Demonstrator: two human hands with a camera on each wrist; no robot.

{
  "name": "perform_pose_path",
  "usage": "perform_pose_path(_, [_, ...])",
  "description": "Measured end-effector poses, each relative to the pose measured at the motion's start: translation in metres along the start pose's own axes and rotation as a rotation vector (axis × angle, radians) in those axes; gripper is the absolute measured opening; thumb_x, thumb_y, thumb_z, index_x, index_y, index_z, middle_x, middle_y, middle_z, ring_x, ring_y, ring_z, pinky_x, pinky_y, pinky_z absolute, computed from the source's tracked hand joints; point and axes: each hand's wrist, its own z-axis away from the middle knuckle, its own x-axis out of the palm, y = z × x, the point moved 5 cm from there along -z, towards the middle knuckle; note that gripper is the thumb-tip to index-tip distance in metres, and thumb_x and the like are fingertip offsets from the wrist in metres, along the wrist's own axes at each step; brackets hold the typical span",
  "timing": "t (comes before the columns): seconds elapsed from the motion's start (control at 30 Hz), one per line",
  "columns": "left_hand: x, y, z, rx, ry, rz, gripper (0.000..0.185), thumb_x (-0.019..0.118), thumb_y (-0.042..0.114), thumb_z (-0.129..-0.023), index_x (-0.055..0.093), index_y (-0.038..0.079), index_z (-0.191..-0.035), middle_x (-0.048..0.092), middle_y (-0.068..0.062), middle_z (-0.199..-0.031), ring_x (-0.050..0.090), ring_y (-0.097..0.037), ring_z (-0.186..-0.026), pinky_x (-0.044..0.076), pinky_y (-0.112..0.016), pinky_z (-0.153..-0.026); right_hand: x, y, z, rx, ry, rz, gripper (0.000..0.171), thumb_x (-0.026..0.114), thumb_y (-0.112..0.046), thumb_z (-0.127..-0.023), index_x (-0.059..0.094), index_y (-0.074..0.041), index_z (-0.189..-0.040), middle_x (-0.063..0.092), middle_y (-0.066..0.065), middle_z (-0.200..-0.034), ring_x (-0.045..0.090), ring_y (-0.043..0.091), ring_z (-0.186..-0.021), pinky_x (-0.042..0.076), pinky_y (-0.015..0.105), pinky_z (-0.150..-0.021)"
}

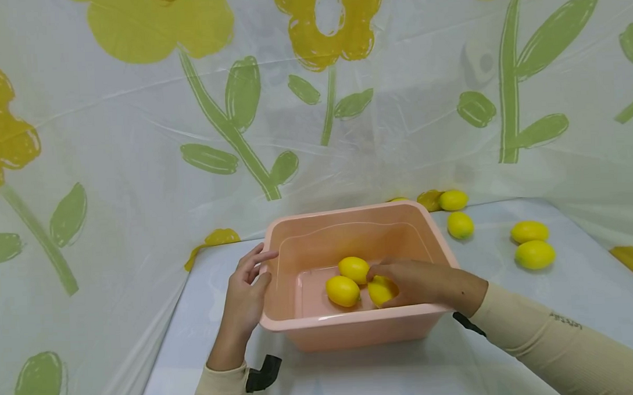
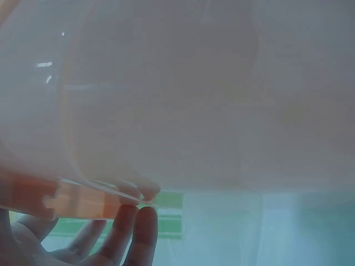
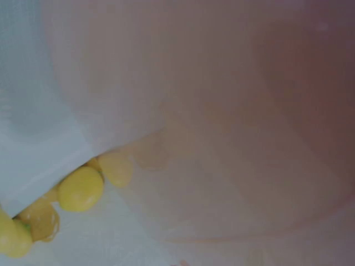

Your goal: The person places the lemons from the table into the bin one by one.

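Right hand (image 1: 414, 284) gripping lemon (image 1: 379, 291) — left hand (image 1: 246, 296) steadying basin (image 1: 352, 330)

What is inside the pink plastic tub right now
Three yellow lemons lie on the bottom of the pink tub: two in plain view, and a third lemon gripped by the right hand, whose fingers cover part of it.

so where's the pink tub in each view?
Head: tub at centre bottom, left hand on its left rim, right hand inside on a lemon.
Left wrist: its blurred wall fills the upper frame, fingers below.
Right wrist: its wall fills most of the frame, lemons at lower left.
Shared landmark: the tub's pink wall.
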Motion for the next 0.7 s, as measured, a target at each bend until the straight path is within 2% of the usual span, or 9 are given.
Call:
perform_pose_path(0.17, [-0.0003, -0.0005, 0.0000, 0.006, -0.001, 0.000, 0.036, 0.049, 0.003, -0.096, 0.066, 0.007, -0.127, 0.037, -0.001, -0.158, 0.049, -0.033, -0.133, 0.053, -0.038, -0.094, 0.0012, 0.0017, -0.0007, 0.017, -0.019, -0.020, 0.057, 0.084, -0.037, -0.079, 0.065, -0.020, -0.130, 0.065, -0.010, -0.123, 0.058, 0.012, -0.110, 0.045, 0.046, -0.109])
perform_pose_path(0.37, [0.0000, -0.0011, -0.0003, 0.011, -0.009, 0.010, 0.035, 0.048, 0.003, -0.096, 0.066, 0.007, -0.127, 0.036, -0.001, -0.159, 0.051, -0.033, -0.132, 0.055, -0.036, -0.091, 0.0036, 0.0042, -0.0027, 0.069, -0.062, -0.005, 0.053, 0.085, -0.038, -0.076, 0.066, -0.026, -0.125, 0.064, -0.011, -0.110, 0.057, 0.013, -0.098, 0.048, 0.041, -0.101])
perform_pose_path(0.7, [-0.0001, -0.0007, 0.0003, 0.013, -0.008, -0.002, 0.035, 0.049, 0.004, -0.097, 0.066, 0.007, -0.127, 0.036, -0.001, -0.159, 0.049, -0.034, -0.133, 0.053, -0.044, -0.096, 0.0051, 0.0047, -0.0045, 0.113, -0.076, 0.017, 0.049, 0.085, -0.035, -0.076, 0.068, -0.023, -0.121, 0.063, -0.009, -0.098, 0.057, 0.014, -0.091, 0.049, 0.037, -0.094])
